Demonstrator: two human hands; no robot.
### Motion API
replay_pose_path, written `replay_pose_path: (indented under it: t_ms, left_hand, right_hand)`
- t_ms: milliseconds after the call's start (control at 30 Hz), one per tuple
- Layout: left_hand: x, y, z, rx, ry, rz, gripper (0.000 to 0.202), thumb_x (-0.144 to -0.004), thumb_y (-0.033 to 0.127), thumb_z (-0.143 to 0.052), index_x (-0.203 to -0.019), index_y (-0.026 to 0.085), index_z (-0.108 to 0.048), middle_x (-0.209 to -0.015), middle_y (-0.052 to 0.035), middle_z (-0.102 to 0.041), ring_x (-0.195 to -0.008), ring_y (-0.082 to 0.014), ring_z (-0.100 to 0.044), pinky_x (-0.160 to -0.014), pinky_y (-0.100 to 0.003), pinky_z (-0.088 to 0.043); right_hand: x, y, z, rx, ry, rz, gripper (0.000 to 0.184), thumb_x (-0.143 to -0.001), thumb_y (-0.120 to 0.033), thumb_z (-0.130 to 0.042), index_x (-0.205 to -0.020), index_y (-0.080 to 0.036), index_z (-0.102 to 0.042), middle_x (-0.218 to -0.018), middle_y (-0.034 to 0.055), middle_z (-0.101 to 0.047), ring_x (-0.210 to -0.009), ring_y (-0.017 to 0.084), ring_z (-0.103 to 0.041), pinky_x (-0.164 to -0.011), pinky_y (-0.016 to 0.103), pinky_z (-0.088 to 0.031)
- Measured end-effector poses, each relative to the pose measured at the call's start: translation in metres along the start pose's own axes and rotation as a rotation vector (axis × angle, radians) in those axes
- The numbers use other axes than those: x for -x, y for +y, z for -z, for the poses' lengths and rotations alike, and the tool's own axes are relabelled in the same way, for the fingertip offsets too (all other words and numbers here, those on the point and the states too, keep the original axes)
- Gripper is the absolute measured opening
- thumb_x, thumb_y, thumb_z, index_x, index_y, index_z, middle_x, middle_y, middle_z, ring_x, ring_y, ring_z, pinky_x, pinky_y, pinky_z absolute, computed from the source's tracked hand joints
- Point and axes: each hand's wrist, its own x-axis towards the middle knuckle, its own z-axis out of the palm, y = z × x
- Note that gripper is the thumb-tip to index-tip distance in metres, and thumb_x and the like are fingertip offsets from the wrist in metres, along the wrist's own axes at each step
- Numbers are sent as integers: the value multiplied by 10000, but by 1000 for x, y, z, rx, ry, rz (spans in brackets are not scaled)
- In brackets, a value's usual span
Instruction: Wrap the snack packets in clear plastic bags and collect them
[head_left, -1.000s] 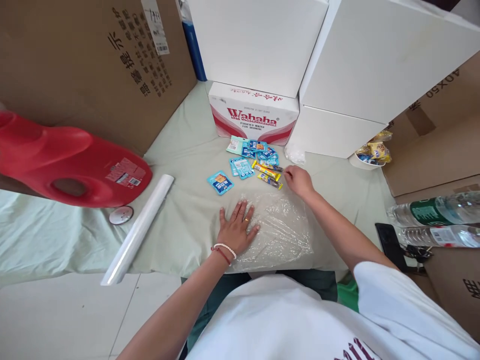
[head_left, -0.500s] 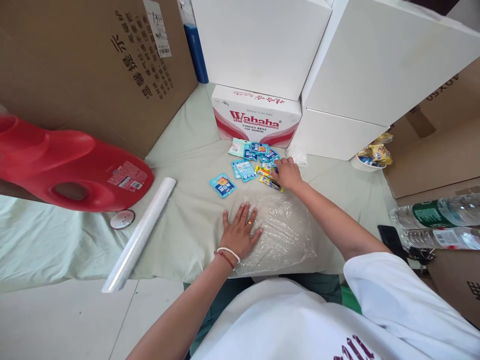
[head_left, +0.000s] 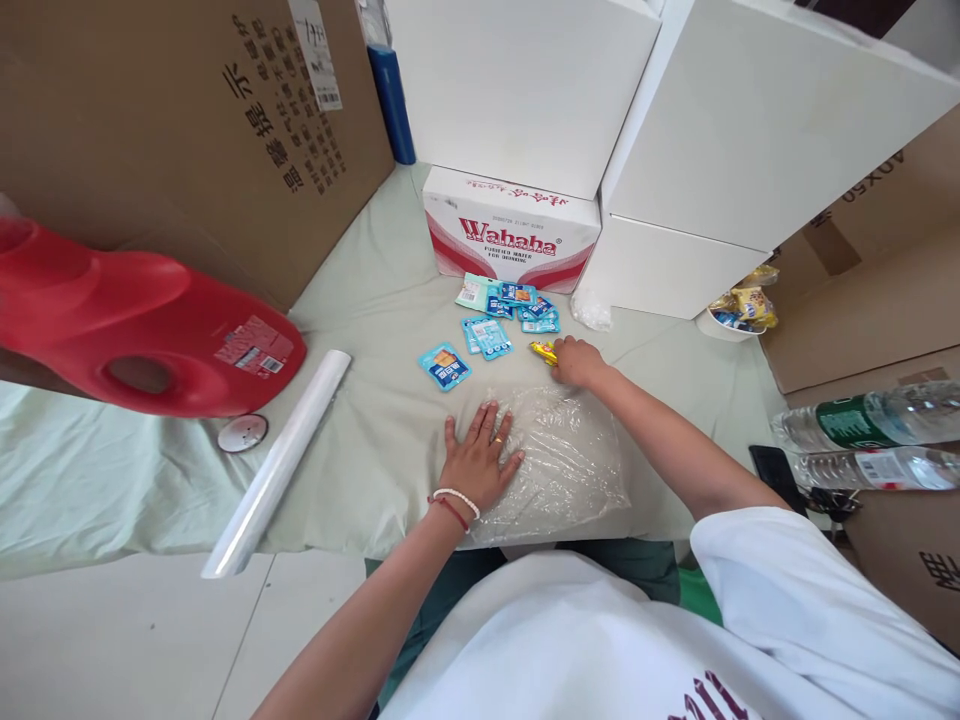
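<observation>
My left hand lies flat with fingers spread on the left edge of a clear plastic sheet spread over the pale green cloth. My right hand is closed around yellow candy sticks just beyond the sheet's far edge; only their yellow ends show. Several blue snack packets lie scattered just past it, one packet apart to the left.
A roll of clear film lies left, by a red jug and a round lid. A Wahaha carton, white boxes and brown cartons ring the back. Water bottles, a phone and a snack bowl sit right.
My right hand reached left onto the yellow sticks, closed on them and drew them back toward the plastic sheet. My left hand stayed flat on the sheet.
</observation>
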Motion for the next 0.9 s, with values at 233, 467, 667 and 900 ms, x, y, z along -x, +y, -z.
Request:
replay_pose_path:
  t_ms: [233, 467, 667, 900]
  left_hand:
    - [0, 0, -1, 9, -7, 4, 664, -1053, 570, -311, -1626, 239, -369, -1732, -115, -243, -1608, -315, -244, -1256, -738, -26]
    - [-1, 0, -2, 28, 20, -7, 648, -1054, 538, -329, -1614, 219, -394, -1722, -144, -264, -1601, -317, -263, -1252, -738, 13]
    - [0, 0, -2, 33, 33, -18, 647, -1051, 528, -331, -1611, 212, -402, -1720, -146, -266, -1597, -334, -271, -1247, -751, 0]
    - [-2, 3, 5, 42, 16, 1, 625, -1044, 513, -352, -1609, 255, -413, -1718, -133, -282, -1591, -335, -287, -1255, -734, -24]
  right_hand:
    - [12, 58, 21, 25, -33, -59, 493, -887, -283, -659, -1350, -135, -577, -1318, 224, -631, -1071, 313, -674, -776, 325, -487]
    - [57, 150, 20, 3, -74, -123, 322, -915, -260, -625, -1217, -150, -604, -1112, 141, -721, -944, 244, -662, -703, 280, -416]
    - [86, 164, -28, -136, 85, -284, 321, -1001, -467, -528, -1107, -177, -616, -1141, 150, -702, -950, 248, -653, -724, 294, -415]
    - [98, 185, -42, -205, 204, -411, 432, -1015, -494, -485, -1279, -160, -555, -1174, 174, -671, -1034, 289, -627, -808, 327, -448]
